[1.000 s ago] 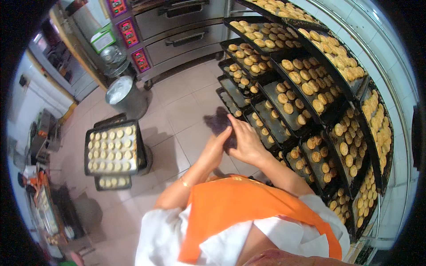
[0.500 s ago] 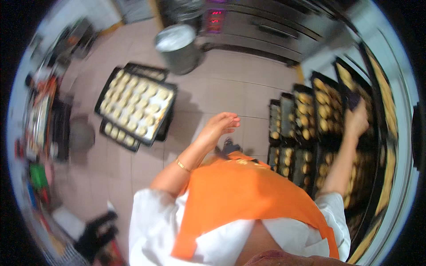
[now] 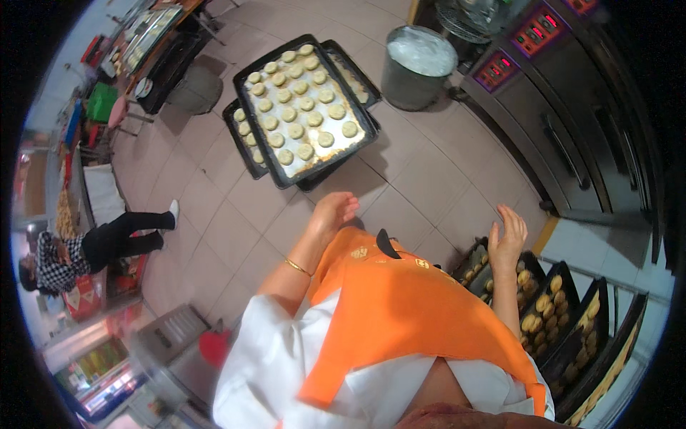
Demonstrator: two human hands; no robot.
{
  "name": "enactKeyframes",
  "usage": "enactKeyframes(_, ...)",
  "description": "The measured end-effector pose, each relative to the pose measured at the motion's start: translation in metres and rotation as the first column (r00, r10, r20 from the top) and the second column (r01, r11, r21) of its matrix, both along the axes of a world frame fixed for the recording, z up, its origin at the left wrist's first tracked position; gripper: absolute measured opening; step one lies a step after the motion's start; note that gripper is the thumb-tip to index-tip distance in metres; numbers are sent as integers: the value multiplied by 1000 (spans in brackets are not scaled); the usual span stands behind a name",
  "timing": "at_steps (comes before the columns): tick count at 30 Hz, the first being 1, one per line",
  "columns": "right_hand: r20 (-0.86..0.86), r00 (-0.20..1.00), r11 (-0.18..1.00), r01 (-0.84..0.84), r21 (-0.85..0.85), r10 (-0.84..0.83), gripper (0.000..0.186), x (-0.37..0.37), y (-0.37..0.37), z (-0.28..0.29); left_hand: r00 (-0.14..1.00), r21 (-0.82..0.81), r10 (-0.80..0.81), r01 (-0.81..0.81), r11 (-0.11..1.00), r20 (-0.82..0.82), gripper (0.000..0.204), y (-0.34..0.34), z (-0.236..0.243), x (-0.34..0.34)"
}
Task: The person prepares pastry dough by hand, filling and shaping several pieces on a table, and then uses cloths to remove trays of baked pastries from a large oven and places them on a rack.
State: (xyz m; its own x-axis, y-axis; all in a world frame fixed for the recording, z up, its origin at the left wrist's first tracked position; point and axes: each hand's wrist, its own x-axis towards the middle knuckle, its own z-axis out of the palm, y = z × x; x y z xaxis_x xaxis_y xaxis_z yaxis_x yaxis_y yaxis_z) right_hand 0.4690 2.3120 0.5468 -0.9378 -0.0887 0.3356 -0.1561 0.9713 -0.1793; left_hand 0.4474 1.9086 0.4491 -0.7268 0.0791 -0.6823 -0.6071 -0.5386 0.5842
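Observation:
My left hand (image 3: 334, 214) is held in front of the orange apron (image 3: 414, 307), its fingers loosely stretched and holding nothing. It is nearest to a black baking tray (image 3: 325, 168), which carries several rows of round pale pastries (image 3: 306, 104) on a light sheet. This tray lies across other dark trays. To the right, my right hand (image 3: 507, 232) is raised with its fingers apart and nothing in them. Below and beside it stands a rack of trays with browner pastries (image 3: 547, 307); my right forearm hides part of these.
A steel oven (image 3: 572, 136) with red displays stands at the far right. Near it is a grey bin (image 3: 420, 75) with a plastic-covered top. A person in a checked top (image 3: 61, 261) is at the far left, by a counter. Another bin (image 3: 194, 89) stands at upper left.
My view has swung toward the tray stack and the oven. My right hand has let go of the rack tray and come away; the dark cloth at its fingers no longer shows.

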Motion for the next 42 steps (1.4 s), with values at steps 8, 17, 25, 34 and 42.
enactKeyframes(8,208,978,981,10,-194,31,34,-73,-74,-25,995,-95,76,-70,993,69,24,-77,-14,-48)
enactKeyframes(17,492,821,712,158,-684,290,43,-211,-219,-181,951,-820,304,-218,529,-57,38,-223,-138,-142)
enactKeyframes(25,606,771,862,160,-482,195,74,-372,-311,-301,985,-910,161,-121,398,-61,39,-300,-224,-197)
enactKeyframes(34,659,717,483,504,-716,227,47,-416,-331,-345,979,-930,198,-119,349,-51,34,-313,-276,-211)
enactKeyframes(42,675,641,233,639,-733,366,44,-420,-335,-319,925,-851,379,-192,489,9,29,-298,-247,-221)
